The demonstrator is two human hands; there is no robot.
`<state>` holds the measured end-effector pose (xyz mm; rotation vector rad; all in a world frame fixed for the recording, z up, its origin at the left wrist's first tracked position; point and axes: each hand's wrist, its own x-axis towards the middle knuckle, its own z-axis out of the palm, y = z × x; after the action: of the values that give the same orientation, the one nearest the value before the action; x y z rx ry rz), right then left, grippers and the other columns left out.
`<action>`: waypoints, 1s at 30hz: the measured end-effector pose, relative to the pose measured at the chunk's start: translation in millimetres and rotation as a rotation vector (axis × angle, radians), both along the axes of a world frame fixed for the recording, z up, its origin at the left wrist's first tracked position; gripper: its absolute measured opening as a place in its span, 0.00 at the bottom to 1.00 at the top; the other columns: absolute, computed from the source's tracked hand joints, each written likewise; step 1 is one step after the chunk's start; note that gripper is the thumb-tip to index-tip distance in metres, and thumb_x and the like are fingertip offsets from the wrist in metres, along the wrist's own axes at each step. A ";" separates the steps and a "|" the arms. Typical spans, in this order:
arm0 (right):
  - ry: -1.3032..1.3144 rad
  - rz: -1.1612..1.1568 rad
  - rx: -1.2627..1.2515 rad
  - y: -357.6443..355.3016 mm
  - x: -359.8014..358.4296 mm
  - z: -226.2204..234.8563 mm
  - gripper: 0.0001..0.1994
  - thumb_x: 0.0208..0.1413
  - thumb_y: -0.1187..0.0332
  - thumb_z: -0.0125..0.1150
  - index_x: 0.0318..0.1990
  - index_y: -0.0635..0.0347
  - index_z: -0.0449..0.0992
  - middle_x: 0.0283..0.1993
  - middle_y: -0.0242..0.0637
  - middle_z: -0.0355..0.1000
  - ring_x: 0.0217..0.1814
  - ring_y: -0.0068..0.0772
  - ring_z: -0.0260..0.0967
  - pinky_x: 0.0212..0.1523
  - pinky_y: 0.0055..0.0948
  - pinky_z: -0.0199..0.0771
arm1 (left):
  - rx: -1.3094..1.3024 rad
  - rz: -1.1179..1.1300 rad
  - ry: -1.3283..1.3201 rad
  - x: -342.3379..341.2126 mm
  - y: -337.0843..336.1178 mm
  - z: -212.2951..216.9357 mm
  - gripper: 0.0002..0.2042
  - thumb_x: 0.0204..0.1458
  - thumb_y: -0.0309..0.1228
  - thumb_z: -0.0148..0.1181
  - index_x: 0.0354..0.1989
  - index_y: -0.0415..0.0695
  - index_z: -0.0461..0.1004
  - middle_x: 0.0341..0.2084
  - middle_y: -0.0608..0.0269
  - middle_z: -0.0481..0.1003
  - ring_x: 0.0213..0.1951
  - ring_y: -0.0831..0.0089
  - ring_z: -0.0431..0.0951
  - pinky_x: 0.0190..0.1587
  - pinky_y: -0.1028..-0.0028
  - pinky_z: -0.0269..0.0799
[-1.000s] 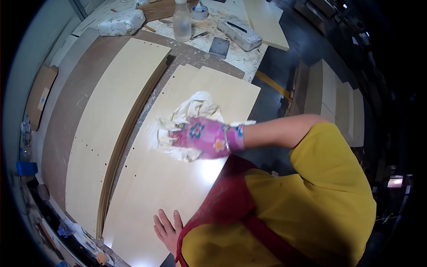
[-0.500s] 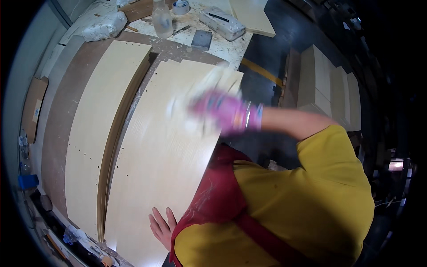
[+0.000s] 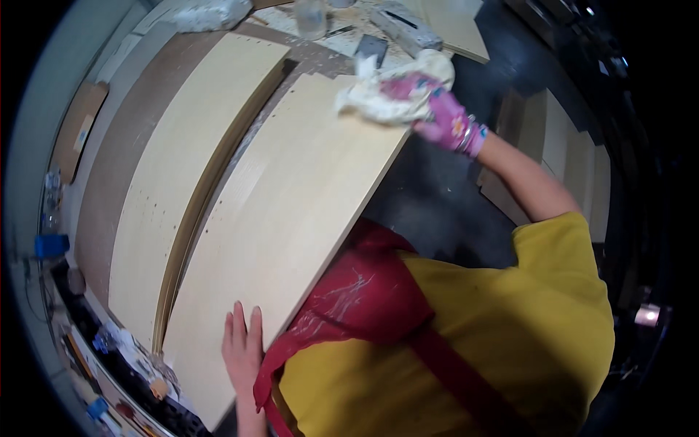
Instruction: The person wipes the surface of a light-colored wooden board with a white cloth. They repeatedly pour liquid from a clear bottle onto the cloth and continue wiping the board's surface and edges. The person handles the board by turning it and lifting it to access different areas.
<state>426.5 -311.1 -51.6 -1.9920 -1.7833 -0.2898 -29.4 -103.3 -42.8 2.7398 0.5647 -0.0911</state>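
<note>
A pale wood-coloured panel [image 3: 269,197] with small drilled holes lies in front of me. My left hand [image 3: 243,348], bare, rests flat near its close end with the fingers stretched out. My right hand [image 3: 450,120] wears a pink flowered glove and is closed on a bunched white cloth [image 3: 386,102]. That cloth lies over the panel's far right corner and hides it; part of it hangs past the edge. To the left, a stack of similar panels [image 3: 191,124] stands beside a narrow gap.
At the far end are a clear bottle [image 3: 312,20], a grey block [image 3: 371,49] and a wrapped white package [image 3: 406,29]. More stacked panels [image 3: 557,146] stand on the right. A blue object [image 3: 52,246] and clutter line the left edge.
My right hand has moved the cloth away from me and rightward to the panel's far corner. My left hand still lies on the panel. The view has shifted.
</note>
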 end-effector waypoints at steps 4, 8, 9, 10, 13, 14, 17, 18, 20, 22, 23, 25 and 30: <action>0.018 0.212 0.011 60.2 -78.7 12.9 0.24 0.46 0.62 0.54 0.55 0.48 0.69 0.58 0.39 0.67 0.56 0.41 0.65 0.58 0.42 0.61 | -0.224 0.059 0.092 21.8 25.2 57.3 0.38 0.31 0.10 0.52 0.60 0.47 0.62 0.60 0.49 0.61 0.58 0.46 0.62 0.57 0.59 0.62; -0.111 0.649 -0.113 109.4 -171.9 34.5 0.28 0.43 0.64 0.59 0.57 0.44 0.67 0.64 0.37 0.60 0.57 0.38 0.65 0.57 0.45 0.62 | -0.292 -0.050 0.041 20.8 57.8 62.5 0.34 0.38 0.14 0.51 0.60 0.48 0.62 0.58 0.48 0.62 0.58 0.50 0.63 0.59 0.61 0.61; -0.013 0.751 -0.058 112.6 -154.4 38.2 0.27 0.43 0.65 0.59 0.56 0.46 0.67 0.62 0.38 0.63 0.57 0.43 0.66 0.56 0.46 0.64 | -0.320 -0.057 -0.003 16.9 67.5 61.9 0.33 0.39 0.15 0.51 0.60 0.48 0.62 0.58 0.48 0.63 0.58 0.51 0.63 0.59 0.61 0.61; -0.152 0.733 -0.094 117.1 -136.1 47.5 0.22 0.46 0.67 0.58 0.53 0.48 0.69 0.59 0.41 0.66 0.55 0.47 0.67 0.54 0.47 0.65 | -0.369 -0.069 -0.066 13.6 74.4 65.4 0.30 0.42 0.18 0.50 0.59 0.46 0.62 0.57 0.48 0.64 0.57 0.51 0.64 0.58 0.61 0.62; -0.177 0.340 -0.204 100.1 -75.0 58.0 0.18 0.47 0.68 0.61 0.48 0.58 0.71 0.50 0.45 0.70 0.53 0.52 0.66 0.52 0.46 0.67 | -0.333 -0.080 -0.217 3.4 81.1 64.1 0.25 0.42 0.20 0.49 0.54 0.41 0.67 0.42 0.46 0.74 0.46 0.50 0.72 0.48 0.60 0.68; -0.124 0.288 -0.239 109.4 -91.2 60.1 0.17 0.47 0.67 0.60 0.47 0.55 0.72 0.50 0.45 0.70 0.52 0.51 0.66 0.52 0.45 0.67 | -0.341 -0.030 -0.117 5.6 81.8 72.8 0.25 0.42 0.19 0.49 0.54 0.42 0.68 0.40 0.47 0.74 0.43 0.51 0.73 0.45 0.60 0.68; -0.109 0.401 -0.252 167.5 -159.9 63.2 0.17 0.47 0.67 0.59 0.48 0.46 0.73 0.51 0.45 0.69 0.48 0.48 0.68 0.49 0.43 0.68 | -0.331 0.027 -0.003 16.5 94.5 89.3 0.24 0.42 0.19 0.50 0.52 0.43 0.69 0.35 0.48 0.75 0.38 0.51 0.74 0.39 0.61 0.68; -0.285 0.645 -0.152 190.3 -194.9 71.1 0.18 0.47 0.68 0.59 0.49 0.42 0.73 0.50 0.45 0.69 0.47 0.46 0.69 0.48 0.43 0.69 | -0.317 0.040 -0.006 12.4 97.0 88.8 0.23 0.42 0.20 0.50 0.51 0.42 0.70 0.33 0.47 0.75 0.36 0.51 0.74 0.38 0.61 0.68; -0.328 0.715 -0.078 216.5 -222.7 77.6 0.22 0.46 0.69 0.59 0.52 0.41 0.70 0.47 0.45 0.70 0.44 0.45 0.70 0.43 0.43 0.71 | -0.135 0.103 -0.088 -0.7 104.1 79.0 0.21 0.44 0.23 0.55 0.51 0.43 0.70 0.34 0.49 0.75 0.37 0.53 0.75 0.40 0.62 0.70; -0.355 0.681 -0.204 231.8 -218.6 74.4 0.25 0.46 0.70 0.59 0.55 0.39 0.68 0.48 0.45 0.69 0.44 0.46 0.70 0.42 0.41 0.71 | -0.008 0.243 -0.315 -40.1 102.9 70.3 0.23 0.43 0.24 0.58 0.53 0.43 0.68 0.37 0.48 0.75 0.41 0.54 0.74 0.44 0.62 0.71; -0.387 0.654 -0.223 234.1 -209.5 71.2 0.28 0.43 0.69 0.62 0.56 0.39 0.67 0.49 0.46 0.68 0.46 0.47 0.70 0.44 0.41 0.71 | 0.168 0.397 -0.372 -65.3 107.5 77.2 0.27 0.43 0.24 0.60 0.56 0.43 0.65 0.44 0.49 0.72 0.46 0.56 0.72 0.48 0.63 0.69; -0.327 0.641 -0.252 234.8 -197.2 77.3 0.33 0.37 0.67 0.68 0.57 0.41 0.67 0.49 0.47 0.68 0.48 0.50 0.69 0.45 0.42 0.70 | 0.371 0.764 -0.510 -127.8 117.4 83.5 0.33 0.42 0.23 0.62 0.61 0.43 0.59 0.56 0.49 0.64 0.56 0.60 0.66 0.55 0.66 0.65; -0.261 0.724 -0.282 256.9 -208.0 95.5 0.33 0.37 0.67 0.69 0.57 0.48 0.67 0.48 0.49 0.68 0.47 0.51 0.69 0.46 0.42 0.71 | -0.451 1.189 -1.025 -245.8 144.6 -3.7 0.32 0.42 0.25 0.62 0.58 0.36 0.57 0.55 0.51 0.64 0.56 0.65 0.64 0.60 0.71 0.57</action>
<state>218.5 -54.2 43.9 -1.3673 -2.6902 -0.0623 -275.1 41.3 -46.5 1.3422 1.4132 1.1777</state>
